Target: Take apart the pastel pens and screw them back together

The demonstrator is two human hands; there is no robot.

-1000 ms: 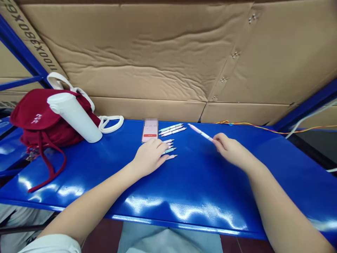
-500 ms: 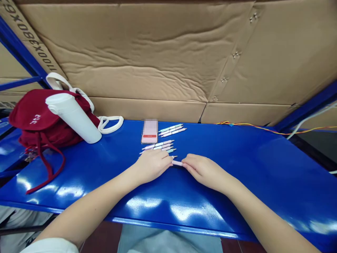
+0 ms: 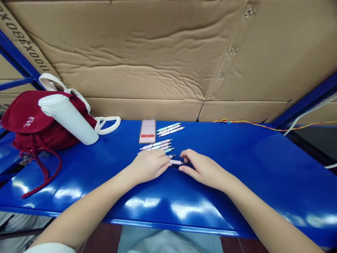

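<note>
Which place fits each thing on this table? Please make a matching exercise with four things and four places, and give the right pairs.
Things:
1. white bottle
2. phone
3. pink pen
4. colored wires

Places:
A. between the left hand and the right hand
B. leaning on the red bag
C. along the far edge of the blue table
D. lying flat, to the left of the three pens at the back

Right pairs: 1-B, 2-D, 3-A, 4-C.
</note>
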